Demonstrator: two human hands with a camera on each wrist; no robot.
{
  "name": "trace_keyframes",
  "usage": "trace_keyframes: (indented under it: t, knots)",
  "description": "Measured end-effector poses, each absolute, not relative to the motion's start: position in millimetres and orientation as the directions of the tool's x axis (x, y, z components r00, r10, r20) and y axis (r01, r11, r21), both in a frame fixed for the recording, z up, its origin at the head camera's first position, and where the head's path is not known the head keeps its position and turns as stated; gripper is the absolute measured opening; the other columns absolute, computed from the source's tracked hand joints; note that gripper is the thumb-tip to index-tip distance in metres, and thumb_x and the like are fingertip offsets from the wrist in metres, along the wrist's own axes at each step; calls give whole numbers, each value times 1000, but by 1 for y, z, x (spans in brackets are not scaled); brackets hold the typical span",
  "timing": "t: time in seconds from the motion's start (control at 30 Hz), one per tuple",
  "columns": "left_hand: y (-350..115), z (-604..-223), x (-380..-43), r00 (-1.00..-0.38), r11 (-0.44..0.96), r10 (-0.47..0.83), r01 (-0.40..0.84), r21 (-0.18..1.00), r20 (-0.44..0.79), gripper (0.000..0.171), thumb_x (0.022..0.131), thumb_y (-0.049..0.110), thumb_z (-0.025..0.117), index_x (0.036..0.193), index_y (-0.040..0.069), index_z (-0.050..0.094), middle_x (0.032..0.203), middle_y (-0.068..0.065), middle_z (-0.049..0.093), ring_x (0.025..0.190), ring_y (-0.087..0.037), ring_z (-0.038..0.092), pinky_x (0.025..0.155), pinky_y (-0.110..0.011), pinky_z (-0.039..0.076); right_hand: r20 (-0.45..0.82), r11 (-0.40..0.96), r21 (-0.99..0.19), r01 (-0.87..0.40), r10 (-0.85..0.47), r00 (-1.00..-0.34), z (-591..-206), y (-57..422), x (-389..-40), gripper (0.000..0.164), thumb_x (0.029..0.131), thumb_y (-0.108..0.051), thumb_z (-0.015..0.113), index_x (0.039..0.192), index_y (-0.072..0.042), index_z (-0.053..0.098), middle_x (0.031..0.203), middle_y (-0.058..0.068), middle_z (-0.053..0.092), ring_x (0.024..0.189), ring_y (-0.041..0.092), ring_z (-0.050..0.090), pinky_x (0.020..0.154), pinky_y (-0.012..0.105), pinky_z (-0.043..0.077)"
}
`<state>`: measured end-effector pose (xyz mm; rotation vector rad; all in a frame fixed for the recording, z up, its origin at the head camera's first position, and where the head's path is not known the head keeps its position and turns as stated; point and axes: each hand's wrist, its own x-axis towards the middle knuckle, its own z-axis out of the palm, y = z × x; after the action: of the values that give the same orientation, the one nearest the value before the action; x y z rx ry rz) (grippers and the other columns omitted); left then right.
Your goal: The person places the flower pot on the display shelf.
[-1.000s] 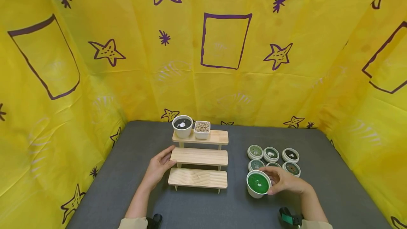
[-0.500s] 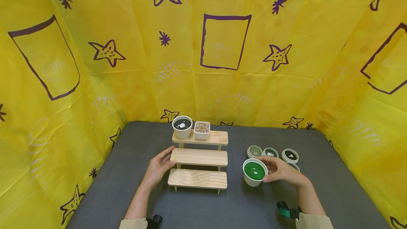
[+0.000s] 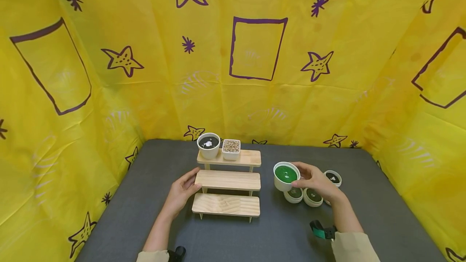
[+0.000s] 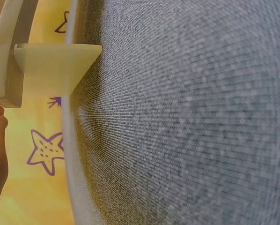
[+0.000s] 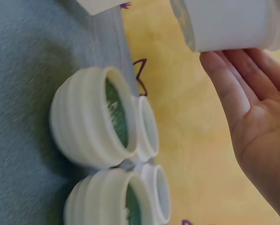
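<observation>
- Your right hand is pinching a white, tapered, green-topped round cup, fingers half-curled, raised near ridged white jars.
- Your left hand is gripping a grained, pale-wood three-tier stand by its middle shelf, fingers bent.

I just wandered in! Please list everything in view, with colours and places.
Table: 1, dark grey, underneath
Curtain: 1, yellow, purple drawings, around the table
Wooden shelves: 3, pale, stepped, mid-table
Round pot: 1, white, dark filling, top shelf
Square pot: 1, white, tan gravel, beside it
Cup: 1, white, green filling, in the right hand
Small jars: at least 4, white, right of shelves
Wrist devices: 2, mostly black, below the hands
Sleeves: 2, beige, bottom edge
Left hand: 1, gripping left end of middle shelf
Right hand: 1, holding the cup
</observation>
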<state>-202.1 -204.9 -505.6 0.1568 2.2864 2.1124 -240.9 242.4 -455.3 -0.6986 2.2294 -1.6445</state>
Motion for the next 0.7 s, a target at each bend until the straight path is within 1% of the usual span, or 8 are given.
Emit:
trace_keyframes:
  t: [0.07, 0.23, 0.33, 0.47, 0.57, 0.7]
  knots:
    - [-205, -506, -202, -995, 75, 90, 58, 995, 51, 63, 92, 5, 67, 148, -2, 40, 156, -22, 39, 144, -32, 36, 94, -10, 48, 70, 232, -947, -221, -524, -849, -451, 239, -245, 56, 90, -6, 67, 142, 0, 47, 119, -11, 67, 102, 6, 67, 82, 27, 57]
    - [-205, -507, -202, -994, 72, 91, 63, 995, 56, 63, 92, 5, 67, 149, -1, 40, 156, -22, 38, 144, -32, 36, 94, -10, 48, 98, 244, -940, -240, -480, -872, -438, 230, -254, 56, 91, -7, 67, 142, 1, 47, 117, -13, 67, 100, 6, 67, 83, 26, 57]
    - [-205, -507, -203, -994, 67, 95, 64, 996, 57, 63, 92, 5, 67, 149, -2, 39, 156, -22, 38, 144, -31, 35, 94, -10, 48, 93, 281, -932, -229, -426, -900, -431, 225, -258, 56, 91, -11, 68, 142, -1, 48, 124, -1, 66, 102, 4, 67, 86, 24, 55]
    - [-205, -508, -203, -995, 67, 91, 57, 996, 51, 63, 92, 5, 67, 149, -1, 40, 156, -21, 38, 144, -31, 35, 94, -11, 48, 63, 314, -932, -182, -353, -933, -424, 217, -262, 57, 92, -18, 69, 142, -3, 48, 133, 20, 60, 101, 3, 67, 89, 29, 56]
    - [-205, -508, -203, -995, 72, 88, 52, 996, 45, 63, 92, 6, 67, 149, 0, 40, 157, -20, 38, 144, -30, 35, 95, -11, 48, 57, 320, -933, -166, -325, -944, -419, 212, -265, 58, 92, -21, 70, 143, -4, 48, 134, 22, 59, 101, 3, 67, 89, 31, 56]
    - [-205, -507, -202, -995, 76, 90, 52, 996, 45, 64, 92, 6, 67, 149, 0, 40, 157, -20, 37, 145, -30, 35, 95, -12, 48, 76, 322, -929, -182, -314, -946, -415, 207, -269, 57, 92, -22, 70, 143, -6, 49, 134, 20, 59, 101, 2, 67, 88, 28, 55]
